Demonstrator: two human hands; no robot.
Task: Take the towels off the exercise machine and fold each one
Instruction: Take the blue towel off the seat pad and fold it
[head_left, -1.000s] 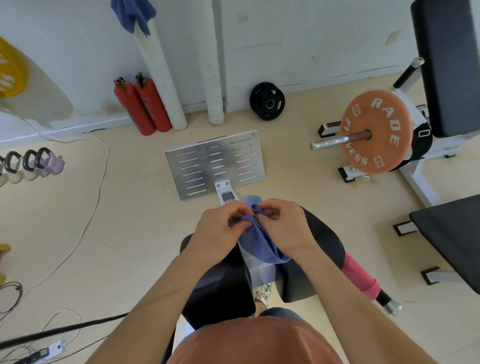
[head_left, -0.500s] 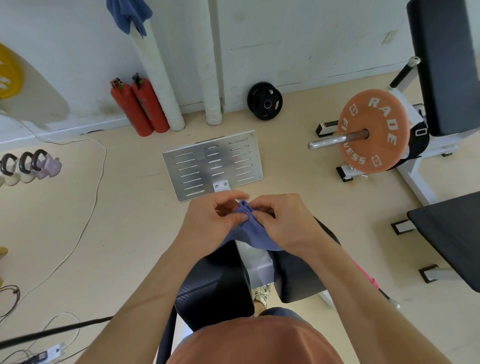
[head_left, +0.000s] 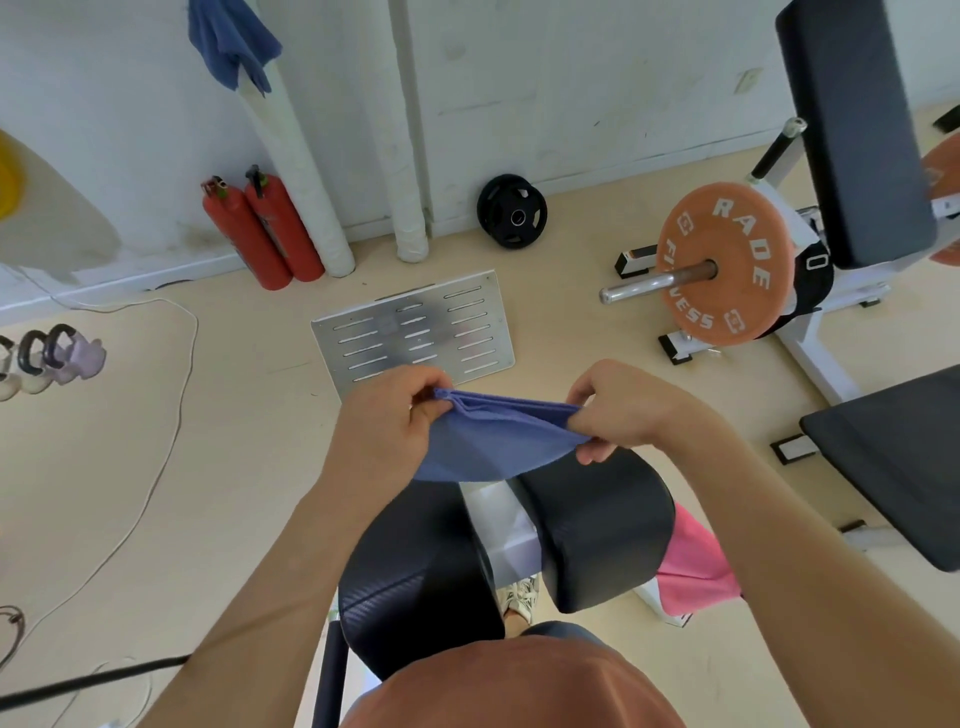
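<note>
— Where is the towel?
— Blue towel (head_left: 498, 441), up in the air between my hands, above the two black roller pads (head_left: 415, 571) of the exercise machine (head_left: 506, 540). The top edge is pulled out straight, with layers bunched along it. The rest sags in a curve below.

— Hands?
— Left hand (head_left: 387, 421): fingers curled, thumb and fingers pinching the towel's left end. Right hand (head_left: 623, 410): likewise pinching the right end, with a lower finger tucked under the cloth. The hands are apart and the towel is stretched between them.

— Other towels?
— Pink towel (head_left: 691, 561), draped on the machine just beside the right-hand roller pad, partly covered by my right forearm. A second blue towel (head_left: 228, 41) hangs over the top of a white padded pole (head_left: 291, 156) leaning at the wall. The frame edge cuts off its top.

— Around that?
— Slotted metal footplate (head_left: 415, 327) on the floor beyond my hands, its near edge hidden behind the towel and my left hand. Two red fire extinguishers (head_left: 260, 234) by the wall. A black weight plate (head_left: 511, 210) leans there too. An orange weight plate (head_left: 727, 265) sits on a bar to the right. Kettlebells (head_left: 67, 356) at far left, cut off.

— Hard to read?
— How many layers the towel has: cannot tell.
</note>
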